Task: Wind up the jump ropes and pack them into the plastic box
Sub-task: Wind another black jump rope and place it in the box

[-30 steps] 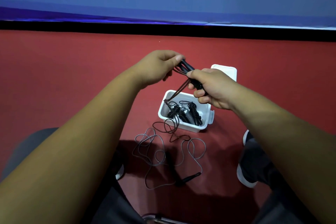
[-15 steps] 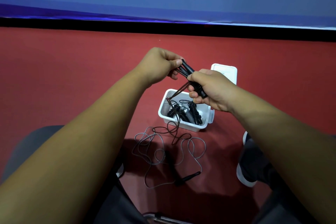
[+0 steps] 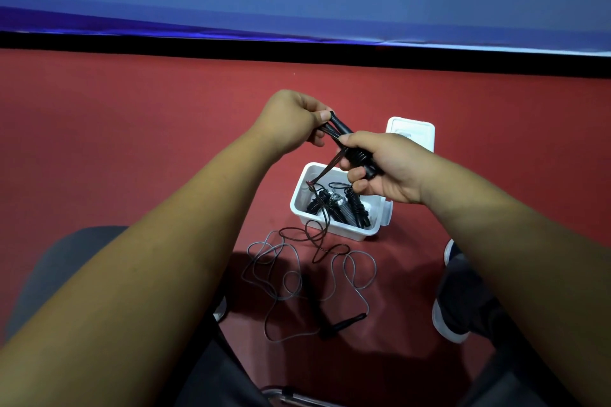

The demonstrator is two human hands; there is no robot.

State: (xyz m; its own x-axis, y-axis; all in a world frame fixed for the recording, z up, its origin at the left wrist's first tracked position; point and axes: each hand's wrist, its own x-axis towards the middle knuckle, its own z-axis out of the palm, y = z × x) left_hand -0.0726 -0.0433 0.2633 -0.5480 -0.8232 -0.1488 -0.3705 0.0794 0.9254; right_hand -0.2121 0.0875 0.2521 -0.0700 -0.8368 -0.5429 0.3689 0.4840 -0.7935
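Note:
My right hand (image 3: 385, 167) grips the black jump rope handles (image 3: 344, 132) above the white plastic box (image 3: 304, 205). My left hand (image 3: 291, 122) pinches the dark rope at the handles' upper end. From there the dark rope (image 3: 317, 235) hangs down past the box's near left corner onto the floor. Wound ropes with black and grey handles (image 3: 337, 206) lie inside the box. A second, grey rope (image 3: 284, 277) lies loose on the red floor, one black handle (image 3: 347, 322) at its near end.
The box's white lid (image 3: 411, 132) lies just behind the box. My shoes (image 3: 453, 314) and dark trouser legs flank the loose rope. A black strip and a blue banner wall (image 3: 297, 3) close off the red floor at the back.
My left hand has shifted slightly left and back along the handles while my right hand keeps its grip. The hanging rope has been drawn up a little.

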